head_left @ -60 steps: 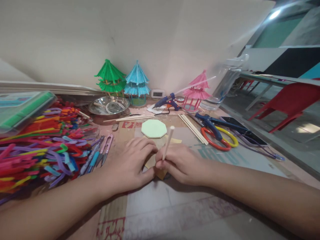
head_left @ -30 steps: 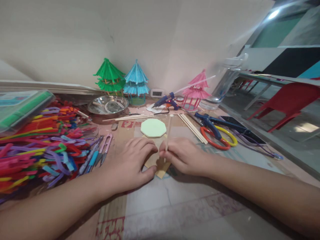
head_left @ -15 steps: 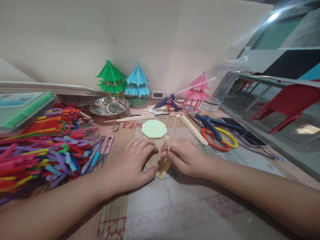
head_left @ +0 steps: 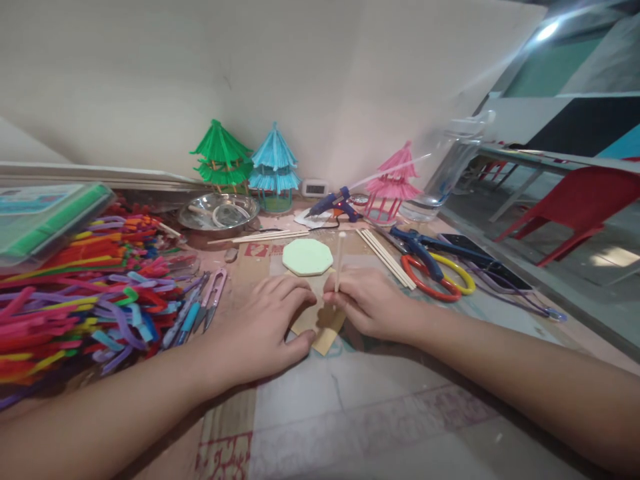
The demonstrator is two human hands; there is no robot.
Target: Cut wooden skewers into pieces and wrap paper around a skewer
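Pinched between the thumb and fingers of my right hand (head_left: 373, 303) is a thin wooden stick (head_left: 340, 259), held nearly upright. My left hand (head_left: 273, 327) rests palm down with its fingers apart, at the left side of a tan piece of sandpaper-like sheet (head_left: 327, 337). The lower end of the stick is hidden by my right fingers. Just beyond both hands lies a pale green octagonal piece (head_left: 307, 257). More wooden sticks (head_left: 385, 259) lie side by side to the right of it, and a few others (head_left: 270, 236) lie behind it.
Pipe cleaners (head_left: 100, 293) are heaped at left, beside pens and pink thread snips (head_left: 216, 293). A steel bowl (head_left: 220, 225), small green (head_left: 221, 150), blue (head_left: 275, 157) and pink (head_left: 393, 173) pagodas and a glue gun (head_left: 335, 205) stand behind. Scissors (head_left: 433, 287), pliers (head_left: 420, 247) and a phone (head_left: 490, 267) lie right.
The stick in my right hand has turned from leaning right to nearly upright, and its top has shifted left. My left hand has stayed almost in place.
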